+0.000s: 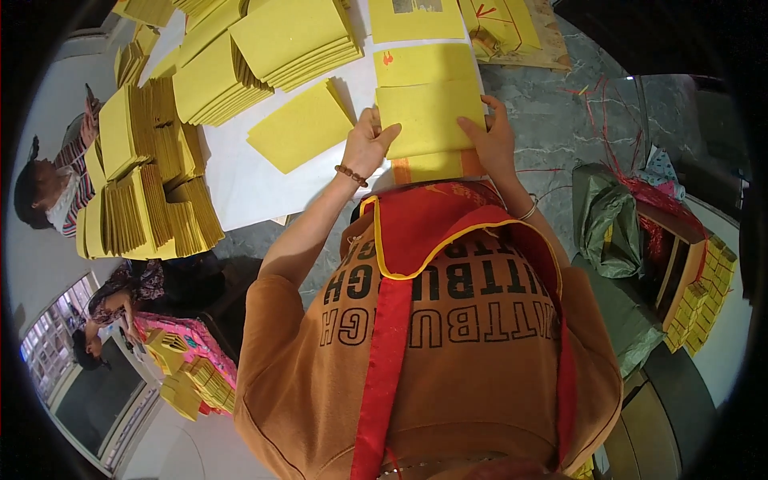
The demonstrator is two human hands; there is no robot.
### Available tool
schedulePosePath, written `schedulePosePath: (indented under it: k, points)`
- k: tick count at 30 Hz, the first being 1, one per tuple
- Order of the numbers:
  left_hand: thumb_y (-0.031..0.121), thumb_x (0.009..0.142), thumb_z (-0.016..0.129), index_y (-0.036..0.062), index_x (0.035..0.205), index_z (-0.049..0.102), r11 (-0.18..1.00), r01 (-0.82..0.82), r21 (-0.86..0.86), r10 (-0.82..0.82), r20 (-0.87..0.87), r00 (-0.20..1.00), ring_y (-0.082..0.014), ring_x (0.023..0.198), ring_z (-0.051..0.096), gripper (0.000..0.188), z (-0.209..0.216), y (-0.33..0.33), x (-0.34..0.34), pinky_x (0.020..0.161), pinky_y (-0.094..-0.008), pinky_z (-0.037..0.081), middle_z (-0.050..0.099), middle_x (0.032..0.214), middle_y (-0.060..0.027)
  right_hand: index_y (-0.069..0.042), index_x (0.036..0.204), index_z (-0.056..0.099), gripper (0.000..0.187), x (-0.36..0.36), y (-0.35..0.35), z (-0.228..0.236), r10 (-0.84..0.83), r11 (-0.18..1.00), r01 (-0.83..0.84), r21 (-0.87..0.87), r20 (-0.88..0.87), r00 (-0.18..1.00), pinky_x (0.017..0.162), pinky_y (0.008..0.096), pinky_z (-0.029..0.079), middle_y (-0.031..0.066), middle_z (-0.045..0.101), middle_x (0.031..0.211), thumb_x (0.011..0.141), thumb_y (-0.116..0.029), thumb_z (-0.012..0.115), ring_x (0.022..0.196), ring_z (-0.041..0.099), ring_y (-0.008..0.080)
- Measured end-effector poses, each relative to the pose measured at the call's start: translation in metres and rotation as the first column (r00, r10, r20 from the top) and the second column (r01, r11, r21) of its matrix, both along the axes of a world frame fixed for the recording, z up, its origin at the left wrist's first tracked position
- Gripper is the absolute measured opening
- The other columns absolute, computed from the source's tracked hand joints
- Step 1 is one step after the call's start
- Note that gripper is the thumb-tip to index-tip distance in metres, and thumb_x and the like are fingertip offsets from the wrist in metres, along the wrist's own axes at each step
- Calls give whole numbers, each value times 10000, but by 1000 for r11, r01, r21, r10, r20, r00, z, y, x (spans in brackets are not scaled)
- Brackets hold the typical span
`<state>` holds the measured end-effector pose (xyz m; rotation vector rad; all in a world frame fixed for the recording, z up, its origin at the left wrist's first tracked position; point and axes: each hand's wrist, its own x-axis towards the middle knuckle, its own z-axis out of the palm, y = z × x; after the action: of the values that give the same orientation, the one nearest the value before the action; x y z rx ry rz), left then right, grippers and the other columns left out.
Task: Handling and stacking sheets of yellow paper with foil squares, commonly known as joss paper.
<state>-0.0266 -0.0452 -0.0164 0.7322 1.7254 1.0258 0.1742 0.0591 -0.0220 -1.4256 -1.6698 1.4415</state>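
Observation:
My left hand grips the left edge of a plain yellow paper sheet, thumb on top and fingers curled at its side. At the opposite edge, my right hand pinches the same sheet, its thumb lying on the paper. The sheet lies flat near the table's right edge. Between it and my red apron shows an orange-and-yellow piece. Just beyond it lies a yellow sheet with a small red mark. A folded yellow sheet rests left of my left hand.
Thick stacks of folded yellow paper fill the white table's far left, with more bundles along its left end. Two other people sit at the left. On the right stand a dark green bag and red strings over the grey floor.

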Motion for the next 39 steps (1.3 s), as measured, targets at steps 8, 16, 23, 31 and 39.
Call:
schedulePosePath:
  k: [8,16,23,31,39]
  points:
    - [275,798,632,91,1241,460,757,627,182,-65,-935,349,-307,1158,424,510,29,14,24,922,-440,355,447,1276,-151,-56,1207,415,527,-1,0,4,-2,1000,2,-4,23,1000,689,318,483,146,666,867,770,-194,674,788,648,221]
    - [504,816,528,180,1367,351,645,755,-119,-311,-943,118,-270,1319,267,664,-11,10,36,1064,-466,210,310,1427,-79,-69,1246,399,601,-1,-10,0,-33,924,-70,375,260,965,788,390,446,157,602,996,756,-272,680,928,575,316]
    - [491,817,538,133,1360,355,720,683,-120,-282,-950,131,-302,1314,261,675,-13,10,40,1052,-483,209,293,1425,-139,-56,1273,433,660,16,-11,-38,64,921,-125,370,173,983,927,403,364,159,535,1143,729,-310,706,1080,469,336]
    - [375,815,569,16,1291,423,748,655,-110,-187,-981,49,-371,1163,412,613,-6,11,44,917,-476,356,402,1290,-270,-35,1232,495,490,21,-9,-51,45,934,-12,357,-86,995,915,374,375,153,559,1120,800,-210,646,1026,508,287]
    - [119,760,531,-39,1249,451,684,718,-125,-221,-975,41,-328,1006,532,519,30,17,32,813,-386,458,515,1181,-243,-43,1223,509,372,25,4,-41,-141,987,101,-125,-368,919,888,322,384,82,587,1062,928,-270,497,977,530,181]
